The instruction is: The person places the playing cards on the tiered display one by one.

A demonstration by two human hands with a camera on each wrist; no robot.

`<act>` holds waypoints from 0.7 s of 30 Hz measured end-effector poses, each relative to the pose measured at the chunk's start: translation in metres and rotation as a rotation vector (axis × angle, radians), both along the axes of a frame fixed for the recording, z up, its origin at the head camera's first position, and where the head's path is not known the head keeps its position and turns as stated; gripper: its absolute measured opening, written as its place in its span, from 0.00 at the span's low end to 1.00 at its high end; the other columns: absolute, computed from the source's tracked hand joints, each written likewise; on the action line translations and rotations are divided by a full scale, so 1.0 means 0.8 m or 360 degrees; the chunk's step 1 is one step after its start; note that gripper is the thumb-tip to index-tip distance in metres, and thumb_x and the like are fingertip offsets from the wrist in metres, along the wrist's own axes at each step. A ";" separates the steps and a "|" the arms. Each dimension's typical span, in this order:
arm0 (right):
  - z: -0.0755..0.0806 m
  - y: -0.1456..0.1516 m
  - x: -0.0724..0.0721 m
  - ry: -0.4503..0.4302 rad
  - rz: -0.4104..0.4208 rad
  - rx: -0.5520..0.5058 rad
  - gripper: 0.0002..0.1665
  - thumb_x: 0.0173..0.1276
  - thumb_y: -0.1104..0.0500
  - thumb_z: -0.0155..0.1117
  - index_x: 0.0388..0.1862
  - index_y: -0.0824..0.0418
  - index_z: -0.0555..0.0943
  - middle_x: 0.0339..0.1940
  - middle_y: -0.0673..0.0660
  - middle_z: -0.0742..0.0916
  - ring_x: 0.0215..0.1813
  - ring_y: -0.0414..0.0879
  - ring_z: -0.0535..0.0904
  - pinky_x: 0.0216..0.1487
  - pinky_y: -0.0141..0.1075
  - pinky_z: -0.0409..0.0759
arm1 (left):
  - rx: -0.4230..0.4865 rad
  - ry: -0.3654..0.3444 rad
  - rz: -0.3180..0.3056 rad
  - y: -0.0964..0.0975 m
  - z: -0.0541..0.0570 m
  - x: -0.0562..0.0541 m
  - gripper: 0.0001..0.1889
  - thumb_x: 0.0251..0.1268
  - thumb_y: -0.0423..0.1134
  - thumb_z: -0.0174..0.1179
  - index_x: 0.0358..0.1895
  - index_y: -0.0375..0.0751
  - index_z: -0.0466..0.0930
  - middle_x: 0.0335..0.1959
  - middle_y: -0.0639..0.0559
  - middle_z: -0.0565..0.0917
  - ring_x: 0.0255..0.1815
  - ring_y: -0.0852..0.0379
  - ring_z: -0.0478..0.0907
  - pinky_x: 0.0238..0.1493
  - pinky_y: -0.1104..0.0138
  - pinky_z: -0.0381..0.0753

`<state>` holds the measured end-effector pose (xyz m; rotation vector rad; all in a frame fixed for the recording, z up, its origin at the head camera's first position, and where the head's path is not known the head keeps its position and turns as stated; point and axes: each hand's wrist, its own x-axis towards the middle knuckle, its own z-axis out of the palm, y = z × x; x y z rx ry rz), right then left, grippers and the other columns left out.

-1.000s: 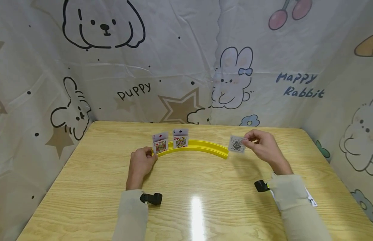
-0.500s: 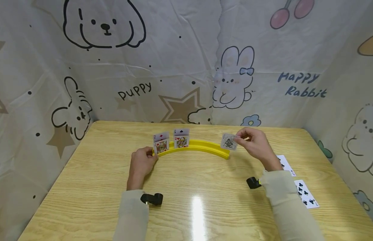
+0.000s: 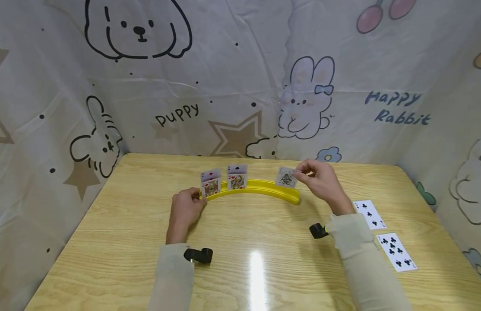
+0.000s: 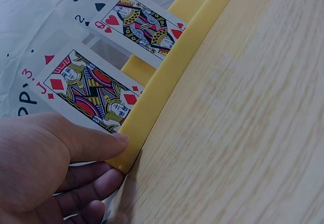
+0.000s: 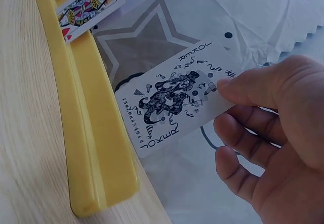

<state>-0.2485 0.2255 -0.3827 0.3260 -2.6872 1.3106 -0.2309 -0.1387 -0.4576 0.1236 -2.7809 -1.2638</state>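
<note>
A curved yellow card holder [image 3: 260, 186] lies on the table. My left hand [image 3: 184, 211] pinches its left end, the thumb [image 4: 98, 140] on the front wall. Standing in the slot near that hand is a jack of diamonds [image 4: 93, 90], with a 3 of diamonds [image 4: 30, 77] behind it. Further along stand a queen of hearts [image 4: 142, 29] and, behind it, a 2 of spades [image 4: 91, 14]. My right hand [image 3: 320, 181] pinches a black-and-white joker card [image 5: 174, 97] by one edge, tilted over the holder's right part; whether it touches the holder I cannot tell.
Two face-up club cards, an upper one [image 3: 369, 214] and a lower one [image 3: 397, 252], lie on the wooden table [image 3: 240, 242] beside the right forearm. A printed cloth [image 3: 225, 86] hangs behind the table and along its sides.
My right hand has carried the joker leftward, from beyond the holder's right end to over its right part, uncovering the club cards. The left hand keeps its grip on the holder.
</note>
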 end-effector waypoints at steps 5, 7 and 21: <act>0.000 -0.009 -0.006 -0.0001 0.0030 -0.0005 0.06 0.71 0.61 0.66 0.39 0.65 0.82 0.39 0.57 0.85 0.38 0.51 0.77 0.37 0.39 0.77 | 0.0001 -0.0007 0.0001 0.001 0.000 0.000 0.19 0.62 0.34 0.69 0.54 0.30 0.83 0.40 0.41 0.86 0.39 0.50 0.83 0.42 0.56 0.81; 0.001 -0.012 -0.008 -0.0003 0.0035 -0.0006 0.06 0.71 0.61 0.66 0.39 0.65 0.82 0.39 0.57 0.85 0.39 0.51 0.76 0.38 0.39 0.77 | 0.0001 -0.0010 0.0002 0.001 0.000 0.000 0.18 0.62 0.34 0.68 0.54 0.30 0.83 0.40 0.41 0.86 0.39 0.50 0.83 0.42 0.56 0.81; -0.001 -0.039 -0.021 -0.0009 0.0072 -0.0057 0.05 0.71 0.62 0.66 0.39 0.64 0.82 0.39 0.56 0.86 0.40 0.51 0.76 0.40 0.41 0.76 | -0.0005 -0.0009 0.0004 0.000 -0.002 -0.002 0.18 0.63 0.35 0.68 0.54 0.30 0.83 0.39 0.41 0.85 0.38 0.51 0.82 0.41 0.57 0.81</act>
